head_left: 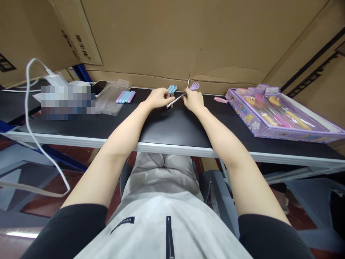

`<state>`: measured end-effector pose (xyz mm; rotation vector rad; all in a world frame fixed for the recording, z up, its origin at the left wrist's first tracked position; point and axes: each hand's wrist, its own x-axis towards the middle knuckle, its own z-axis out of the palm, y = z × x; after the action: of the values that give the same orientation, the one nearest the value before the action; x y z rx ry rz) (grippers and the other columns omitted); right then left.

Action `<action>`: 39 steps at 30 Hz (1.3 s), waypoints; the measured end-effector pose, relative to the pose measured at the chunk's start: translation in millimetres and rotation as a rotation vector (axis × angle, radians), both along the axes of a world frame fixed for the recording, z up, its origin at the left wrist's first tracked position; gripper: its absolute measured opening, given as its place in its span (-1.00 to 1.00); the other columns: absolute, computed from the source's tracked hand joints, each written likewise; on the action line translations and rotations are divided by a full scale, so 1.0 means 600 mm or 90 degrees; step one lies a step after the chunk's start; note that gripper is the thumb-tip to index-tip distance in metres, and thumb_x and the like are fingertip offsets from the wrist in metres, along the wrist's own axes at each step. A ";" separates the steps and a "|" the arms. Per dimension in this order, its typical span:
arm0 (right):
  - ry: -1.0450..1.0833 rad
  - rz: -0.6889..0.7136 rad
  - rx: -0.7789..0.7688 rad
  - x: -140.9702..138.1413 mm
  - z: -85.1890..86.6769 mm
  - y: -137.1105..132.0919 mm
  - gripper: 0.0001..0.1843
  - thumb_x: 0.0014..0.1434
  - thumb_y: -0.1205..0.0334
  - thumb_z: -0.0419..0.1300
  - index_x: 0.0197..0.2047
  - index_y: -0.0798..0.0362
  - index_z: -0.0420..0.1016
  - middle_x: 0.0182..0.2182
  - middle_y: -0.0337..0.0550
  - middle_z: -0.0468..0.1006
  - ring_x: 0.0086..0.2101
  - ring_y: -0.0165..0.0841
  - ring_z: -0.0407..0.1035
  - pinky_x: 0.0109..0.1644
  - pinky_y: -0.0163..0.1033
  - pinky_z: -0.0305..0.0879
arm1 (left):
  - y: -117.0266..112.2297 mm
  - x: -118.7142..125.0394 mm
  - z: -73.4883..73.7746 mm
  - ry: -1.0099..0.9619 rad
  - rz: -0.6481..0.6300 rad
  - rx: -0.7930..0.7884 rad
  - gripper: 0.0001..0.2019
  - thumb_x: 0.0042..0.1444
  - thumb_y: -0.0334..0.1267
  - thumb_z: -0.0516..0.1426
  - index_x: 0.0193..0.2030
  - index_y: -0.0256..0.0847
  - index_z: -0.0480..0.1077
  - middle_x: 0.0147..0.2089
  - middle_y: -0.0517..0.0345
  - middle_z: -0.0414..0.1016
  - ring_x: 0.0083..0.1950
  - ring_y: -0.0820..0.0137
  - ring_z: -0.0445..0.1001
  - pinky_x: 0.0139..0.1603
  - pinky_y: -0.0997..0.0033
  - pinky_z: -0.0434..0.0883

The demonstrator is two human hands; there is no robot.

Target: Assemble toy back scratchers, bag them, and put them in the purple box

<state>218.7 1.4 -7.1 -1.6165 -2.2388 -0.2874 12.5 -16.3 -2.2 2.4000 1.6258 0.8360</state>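
My right hand (pixel 194 100) is closed on a purple back scratcher, its claw-shaped head (pixel 194 86) showing beyond the fingers. From that hand a bare metal rod (pixel 176 100) slants down to the left, past my left thumb. My left hand (pixel 159 98) has its fingers curled at the blue back scratchers (pixel 172 88); they appear to be two, side by side, with short metal ends below the thumb. The exact grip of the left fingers is partly hidden. Left of the hands, several purple and blue handle tubes (pixel 125 97) lie in a row.
A purple display box (pixel 292 135) with packed back scratchers stands at the right. Beside it lies a small pink piece (pixel 220 99). Clear plastic bags (pixel 109 102) and a white cable (pixel 28 104) are at the left. Cardboard (pixel 172 39) walls the black table's (pixel 172 131) back.
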 end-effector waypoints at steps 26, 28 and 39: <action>0.001 -0.005 -0.032 -0.008 0.004 -0.008 -0.55 0.49 0.23 -0.01 0.31 0.26 0.41 0.08 0.36 0.61 0.17 0.15 0.49 0.33 0.28 0.29 | 0.015 -0.077 -0.018 0.040 0.478 -0.164 -0.20 0.13 -0.26 0.25 0.49 -0.55 0.20 0.57 -0.59 0.15 0.62 -0.22 0.08 0.60 -0.17 0.00; -0.003 -0.013 -0.035 -0.011 0.007 -0.014 -0.55 0.49 0.24 -0.01 0.31 0.26 0.41 0.09 0.36 0.61 0.17 0.14 0.49 0.33 0.26 0.28 | 0.018 -0.078 -0.021 0.030 0.474 -0.169 -0.21 0.14 -0.32 0.25 0.49 -0.60 0.19 0.55 -0.61 0.17 0.60 -0.18 0.13 0.58 -0.05 0.12; -0.006 0.014 0.017 -0.004 -0.010 0.011 -0.55 0.52 0.06 0.08 0.29 0.18 0.42 -0.01 0.27 0.63 0.07 0.08 0.49 0.24 0.19 0.28 | 0.033 -0.087 -0.027 0.083 0.394 -0.143 -0.42 0.17 -0.53 0.14 0.36 -0.54 0.38 0.44 -0.51 0.39 0.49 -0.11 0.35 0.53 0.02 0.28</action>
<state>216.3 7.9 -12.9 -1.5786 -2.2499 -0.3177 -39.4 3.6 -18.1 1.8431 2.4177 0.5245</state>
